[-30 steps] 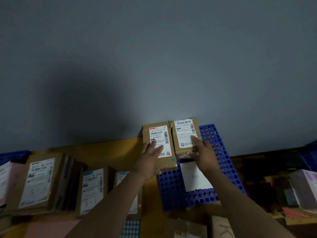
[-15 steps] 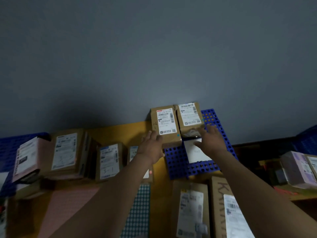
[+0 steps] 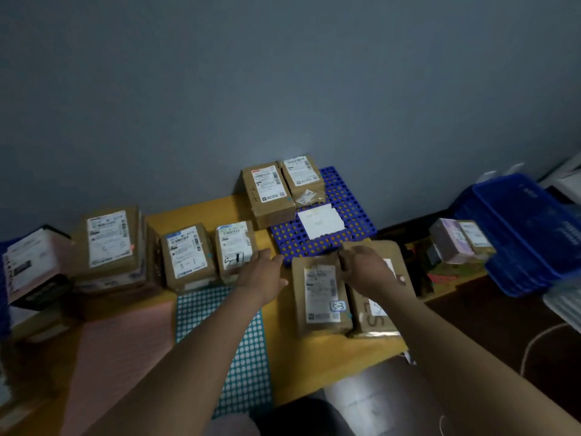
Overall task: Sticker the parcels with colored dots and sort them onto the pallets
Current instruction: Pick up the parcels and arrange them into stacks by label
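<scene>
Two brown parcels (image 3: 271,196) (image 3: 302,177) stand side by side at the back of the blue perforated pallet (image 3: 349,215). A white sheet (image 3: 320,220) lies on the pallet in front of them. My left hand (image 3: 261,275) hovers open beside a labelled parcel (image 3: 234,247). My right hand (image 3: 364,272) lies over the far ends of the parcel marked 5-3 (image 3: 320,297) and a larger brown parcel (image 3: 379,320). Its fingers bend down there, and a grip is not plain. A teal sheet of white dot stickers (image 3: 242,357) lies under my left forearm.
More labelled parcels (image 3: 185,256) (image 3: 110,243) line the left of the yellow table (image 3: 330,360), next to a pink sheet (image 3: 125,347). Blue crates (image 3: 528,228) and small parcels (image 3: 459,240) sit at the right. A grey wall rises behind.
Both hands have let go of the two parcels on the pallet and drawn back toward me. The right one now lies over the near parcels. The view has tilted down.
</scene>
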